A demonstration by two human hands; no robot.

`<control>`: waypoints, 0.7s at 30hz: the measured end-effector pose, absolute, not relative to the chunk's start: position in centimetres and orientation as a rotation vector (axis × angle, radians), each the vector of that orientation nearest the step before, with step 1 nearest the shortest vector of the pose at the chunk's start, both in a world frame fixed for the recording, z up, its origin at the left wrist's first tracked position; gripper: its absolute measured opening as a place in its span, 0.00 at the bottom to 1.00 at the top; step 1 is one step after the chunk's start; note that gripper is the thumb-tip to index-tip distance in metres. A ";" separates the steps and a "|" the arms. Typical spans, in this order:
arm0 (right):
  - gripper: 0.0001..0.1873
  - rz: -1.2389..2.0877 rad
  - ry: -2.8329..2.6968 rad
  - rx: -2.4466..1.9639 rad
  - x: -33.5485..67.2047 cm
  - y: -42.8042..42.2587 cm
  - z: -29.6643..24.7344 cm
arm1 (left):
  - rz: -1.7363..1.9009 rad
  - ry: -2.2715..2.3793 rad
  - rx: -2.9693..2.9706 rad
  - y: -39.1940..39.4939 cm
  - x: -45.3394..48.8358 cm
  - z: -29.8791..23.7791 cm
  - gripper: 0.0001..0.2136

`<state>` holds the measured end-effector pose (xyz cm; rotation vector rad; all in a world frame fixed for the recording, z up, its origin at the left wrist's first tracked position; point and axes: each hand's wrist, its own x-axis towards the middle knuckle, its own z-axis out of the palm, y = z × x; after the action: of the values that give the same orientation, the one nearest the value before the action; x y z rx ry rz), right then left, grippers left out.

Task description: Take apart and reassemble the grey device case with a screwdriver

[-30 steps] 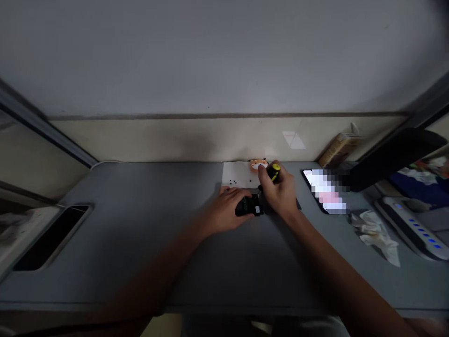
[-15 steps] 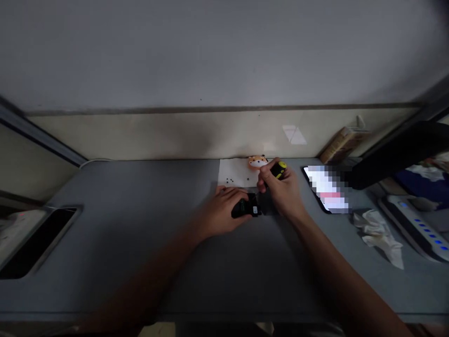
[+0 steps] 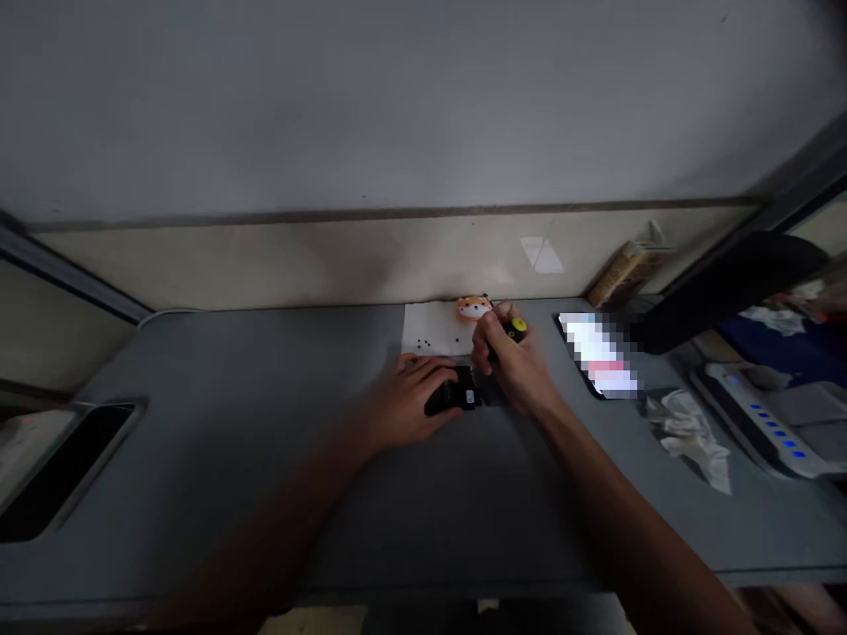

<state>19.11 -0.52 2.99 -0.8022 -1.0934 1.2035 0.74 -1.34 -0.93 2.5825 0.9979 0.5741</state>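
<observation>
Desk (image 3: 198, 476): grey, wall behind, cable along back edge.
Far right: power strip (image 3: 747, 414) w/ blue LEDs, crumpled tissue (image 3: 688, 438), phone (image 3: 595, 357) w/ pixelated screen.
Paper: white sheet (image 3: 430, 328) at back of desk, shiba figurine (image 3: 474, 308) on its top edge.
Black unit (image 3: 456, 394): flat on desk, just in front of sheet, mid-desk.
Left hand (image 3: 410, 401): spread, palm pressed on black unit.
Right hand (image 3: 513, 366): fingers pinching yellow-black screwdriver (image 3: 517, 329), tip hidden; contact w/ unit cannot tell.
Screws (image 3: 423, 343): several, tiny, black, loose on sheet.
Status: unit shut, one piece as far as visible; no. of screws left in it cannot tell.
</observation>
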 end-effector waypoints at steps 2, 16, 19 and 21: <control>0.27 1.205 -1.069 -0.769 19.1 -0.4 2.9 | 0.587 0.992 2.591 -1.3 0.7 -1.0 0.11; 0.28 1.175 -1.120 -0.798 19.6 -0.1 2.6 | 0.641 0.944 2.631 -0.9 0.3 -1.6 0.10; 0.28 1.225 -1.053 -0.729 19.3 0.0 2.7 | 0.667 0.930 2.643 -0.8 0.2 -1.7 0.10; 0.26 1.251 -1.011 -0.726 19.3 0.0 2.9 | 0.682 0.919 2.655 -0.8 0.1 -1.8 0.10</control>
<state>19.26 -0.04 2.89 -0.7256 -1.0115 1.2511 0.08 -0.78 -1.76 2.6546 0.9192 0.6818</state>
